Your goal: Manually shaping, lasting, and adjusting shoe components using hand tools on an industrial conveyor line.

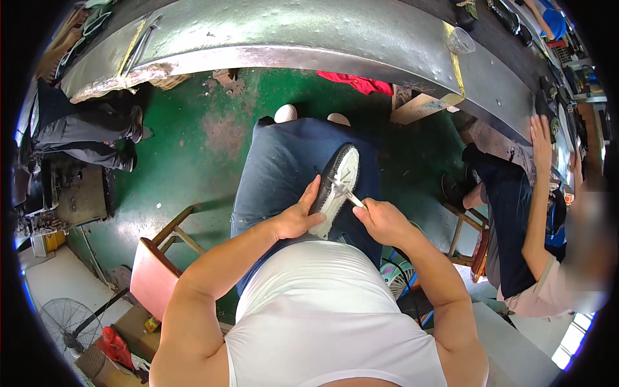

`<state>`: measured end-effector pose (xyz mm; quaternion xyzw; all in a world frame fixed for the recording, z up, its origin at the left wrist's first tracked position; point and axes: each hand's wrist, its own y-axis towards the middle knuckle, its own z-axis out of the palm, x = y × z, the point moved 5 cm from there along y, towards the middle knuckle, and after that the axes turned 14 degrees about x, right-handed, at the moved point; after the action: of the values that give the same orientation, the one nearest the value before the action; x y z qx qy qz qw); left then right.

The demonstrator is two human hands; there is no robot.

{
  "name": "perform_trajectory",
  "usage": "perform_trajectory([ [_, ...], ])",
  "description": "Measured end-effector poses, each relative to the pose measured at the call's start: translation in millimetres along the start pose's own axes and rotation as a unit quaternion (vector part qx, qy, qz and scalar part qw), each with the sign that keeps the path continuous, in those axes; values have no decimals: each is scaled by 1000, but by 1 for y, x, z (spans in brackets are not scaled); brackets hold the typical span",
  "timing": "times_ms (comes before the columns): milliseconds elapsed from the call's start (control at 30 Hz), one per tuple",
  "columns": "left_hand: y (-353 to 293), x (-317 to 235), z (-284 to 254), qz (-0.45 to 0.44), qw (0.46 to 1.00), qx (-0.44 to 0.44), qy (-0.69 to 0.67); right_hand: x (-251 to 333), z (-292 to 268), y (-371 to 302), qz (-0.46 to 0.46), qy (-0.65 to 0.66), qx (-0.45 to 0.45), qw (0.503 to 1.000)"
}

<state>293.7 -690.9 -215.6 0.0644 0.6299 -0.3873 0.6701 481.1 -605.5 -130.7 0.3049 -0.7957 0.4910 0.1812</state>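
A dark shoe with a white sole (340, 184) lies sole-up on my lap, over my blue trousers (284, 168). My left hand (298, 218) grips it along its left side, thumb pressed near the sole edge. My right hand (382, 220) holds a small pale-handled tool (345, 191) whose tip rests on the white sole near its middle. Both forearms come in from the lower edge.
A long grey metal workbench (309, 39) curves across the top, with a clear plastic cup (460, 40) on it. Another person sits at right on a wooden stool (469, 238), one hand on the bench. A reddish stool (155, 274) stands at left; a fan (68, 322) is at lower left.
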Motion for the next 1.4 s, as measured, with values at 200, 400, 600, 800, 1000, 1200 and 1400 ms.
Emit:
perform_trajectory([
  [200, 3, -20, 10, -29, 992, -69, 104, -6, 34, -9, -63, 1, -59, 996],
  [400, 30, -79, 14, -201, 914, -214, 280, -74, 67, -3, -78, 440, -100, 889],
  [600, 1, -129, -39, -99, 965, -105, 219, -94, 77, 3, -24, 545, -96, 832],
  [800, -3, -234, -60, 294, 888, 1, -354, -74, 56, 1, -19, 453, -84, 887],
  [1000, 42, -234, -114, 252, 854, -148, -430, -34, 8, -17, 1, 324, -34, 946],
  [1200, 46, -252, -119, 268, 840, -128, -454, -5, -99, -34, -88, 248, -232, 936],
  [1400, 47, -267, -133, 281, 814, -112, -495, 32, -212, -29, 0, -86, -401, 912],
])
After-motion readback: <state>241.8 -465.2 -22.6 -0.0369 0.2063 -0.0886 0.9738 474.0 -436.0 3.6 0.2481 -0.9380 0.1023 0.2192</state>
